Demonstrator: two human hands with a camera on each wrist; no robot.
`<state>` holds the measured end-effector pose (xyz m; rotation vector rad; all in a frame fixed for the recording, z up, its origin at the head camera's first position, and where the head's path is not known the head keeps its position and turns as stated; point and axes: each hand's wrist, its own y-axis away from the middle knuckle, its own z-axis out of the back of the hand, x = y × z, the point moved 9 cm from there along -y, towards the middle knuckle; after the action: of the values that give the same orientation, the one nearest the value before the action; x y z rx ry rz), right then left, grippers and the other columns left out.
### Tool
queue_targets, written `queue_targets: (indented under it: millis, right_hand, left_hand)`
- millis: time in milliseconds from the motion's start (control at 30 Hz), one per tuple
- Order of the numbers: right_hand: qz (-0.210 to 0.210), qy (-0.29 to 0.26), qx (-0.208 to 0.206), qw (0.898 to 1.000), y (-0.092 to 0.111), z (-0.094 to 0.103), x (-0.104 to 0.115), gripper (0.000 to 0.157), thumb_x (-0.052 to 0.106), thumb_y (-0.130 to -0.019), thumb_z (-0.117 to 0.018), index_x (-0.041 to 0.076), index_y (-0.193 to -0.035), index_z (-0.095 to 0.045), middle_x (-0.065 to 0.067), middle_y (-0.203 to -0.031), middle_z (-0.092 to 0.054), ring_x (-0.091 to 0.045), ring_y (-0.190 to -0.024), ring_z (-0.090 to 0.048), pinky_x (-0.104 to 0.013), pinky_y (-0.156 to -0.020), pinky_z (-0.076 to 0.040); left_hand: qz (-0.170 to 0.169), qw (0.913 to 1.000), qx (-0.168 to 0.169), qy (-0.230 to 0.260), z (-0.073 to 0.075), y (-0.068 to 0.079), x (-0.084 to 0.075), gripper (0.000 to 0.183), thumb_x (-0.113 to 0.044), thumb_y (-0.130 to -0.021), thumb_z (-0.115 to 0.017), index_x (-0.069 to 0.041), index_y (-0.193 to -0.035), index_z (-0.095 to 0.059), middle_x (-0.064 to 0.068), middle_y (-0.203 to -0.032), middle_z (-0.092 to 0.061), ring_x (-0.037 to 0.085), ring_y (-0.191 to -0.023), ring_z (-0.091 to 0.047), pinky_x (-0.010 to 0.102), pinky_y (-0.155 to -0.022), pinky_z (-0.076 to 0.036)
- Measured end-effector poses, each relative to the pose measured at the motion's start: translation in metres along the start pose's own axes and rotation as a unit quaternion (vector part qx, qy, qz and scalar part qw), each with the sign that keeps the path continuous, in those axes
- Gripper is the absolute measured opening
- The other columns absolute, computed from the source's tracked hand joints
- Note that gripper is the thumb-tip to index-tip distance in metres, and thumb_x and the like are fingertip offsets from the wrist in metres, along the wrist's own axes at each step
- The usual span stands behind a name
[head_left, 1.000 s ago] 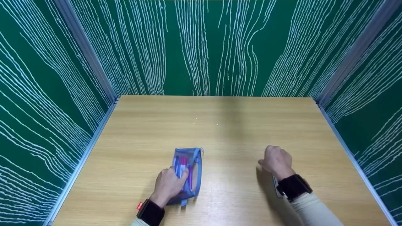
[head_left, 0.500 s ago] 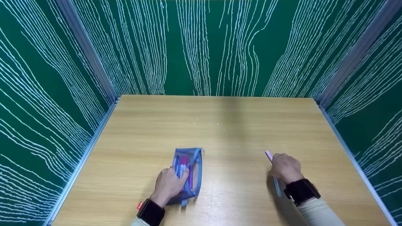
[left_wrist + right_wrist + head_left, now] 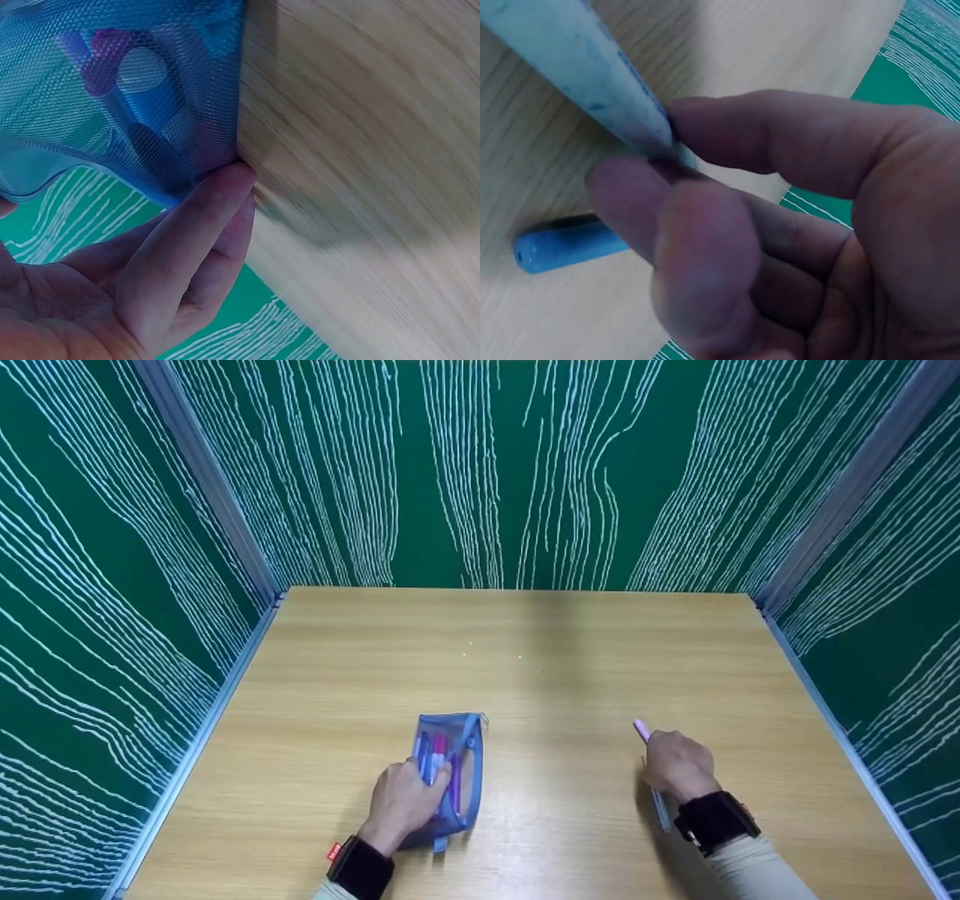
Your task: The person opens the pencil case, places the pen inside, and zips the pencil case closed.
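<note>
On the left of the head view, my left hand (image 3: 405,802) grips a blue mesh pencil case (image 3: 471,780) with several pens inside, one with a pink cap (image 3: 439,743). Its fingers (image 3: 202,225) lie at the mesh edge in the left wrist view. My right hand (image 3: 679,765) is low over the table at the right. In the right wrist view it pinches the end of a pale blue-white strip (image 3: 581,67) between thumb and fingertips; its exact kind cannot be told. Past the fingers a rounded blue pen (image 3: 566,246) shows. In the head view a lilac pen end (image 3: 641,729) sticks out beyond the hand.
The wooden table (image 3: 555,690) has a few tiny white specks (image 3: 520,657) toward the back. Green walls (image 3: 450,472) with wavy white lines enclose it at the back and sides, with grey posts (image 3: 210,480) in the corners.
My right hand has moved a little right and toward me, and the lilac pen end has come into sight beside it. The left hand and pencil case have stayed put.
</note>
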<state>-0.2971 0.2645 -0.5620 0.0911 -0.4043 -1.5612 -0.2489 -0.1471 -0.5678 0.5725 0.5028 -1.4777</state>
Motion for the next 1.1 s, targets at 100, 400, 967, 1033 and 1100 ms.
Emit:
queue_targets:
  millis: [100, 400, 967, 1033, 1100]
  right_hand:
    - [0.002, -0.007, -0.002, 1.000, 0.000, -0.001, 0.001, 0.006, 0.003, -0.082, -0.062, -0.001, -0.079, -0.059, -0.010, -0.069, -0.059, -0.025, -0.058, -0.057, -0.037, -0.048, -0.045]
    - [-0.003, -0.033, -0.010, 0.999, 0.001, -0.002, 0.003, 0.012, 0.005, -0.081, -0.065, 0.002, -0.074, -0.057, -0.009, -0.068, -0.058, -0.023, -0.055, -0.056, -0.035, -0.046, -0.044]
    - [0.000, -0.114, -0.044, 0.993, -0.002, 0.001, 0.032, 0.036, 0.015, -0.088, -0.071, 0.012, -0.058, -0.051, 0.003, -0.051, -0.046, -0.011, -0.043, -0.045, -0.022, -0.040, -0.037]
    - [0.002, -0.124, -0.046, 0.991, -0.003, 0.002, 0.036, 0.042, 0.021, -0.092, -0.071, 0.013, -0.055, -0.051, 0.005, -0.050, -0.043, -0.009, -0.042, -0.042, -0.021, -0.039, -0.035]
    - [0.000, -0.141, -0.040, 0.989, -0.003, 0.001, 0.039, 0.039, 0.020, -0.091, -0.072, 0.011, -0.057, -0.058, 0.004, -0.051, -0.047, -0.009, -0.044, -0.044, -0.021, -0.041, -0.036]
  left_hand:
    - [-0.008, 0.9999, -0.008, -0.007, 0.001, 0.000, -0.001, 0.045, -0.052, -0.099, -0.057, -0.013, -0.077, -0.056, -0.002, -0.065, -0.055, 0.012, -0.052, -0.052, 0.030, -0.050, -0.044]
    - [-0.018, 0.9996, -0.016, -0.013, 0.001, 0.000, -0.002, 0.045, -0.050, -0.099, -0.058, -0.014, -0.073, -0.054, -0.002, -0.063, -0.053, 0.011, -0.051, -0.050, 0.030, -0.049, -0.042]
    - [-0.014, 0.9999, -0.003, -0.005, 0.001, 0.000, -0.001, 0.044, -0.050, -0.100, -0.057, -0.014, -0.075, -0.055, -0.003, -0.063, -0.055, 0.011, -0.049, -0.051, 0.029, -0.048, -0.043]
    - [-0.016, 0.9998, -0.004, -0.007, 0.001, 0.000, -0.002, 0.043, -0.049, -0.100, -0.057, -0.014, -0.075, -0.055, -0.003, -0.062, -0.054, 0.010, -0.049, -0.051, 0.029, -0.048, -0.043]
    - [-0.018, 0.9997, -0.011, -0.011, 0.002, 0.000, -0.002, 0.043, -0.049, -0.100, -0.057, -0.014, -0.074, -0.055, -0.004, -0.062, -0.054, 0.010, -0.049, -0.050, 0.029, -0.048, -0.042]
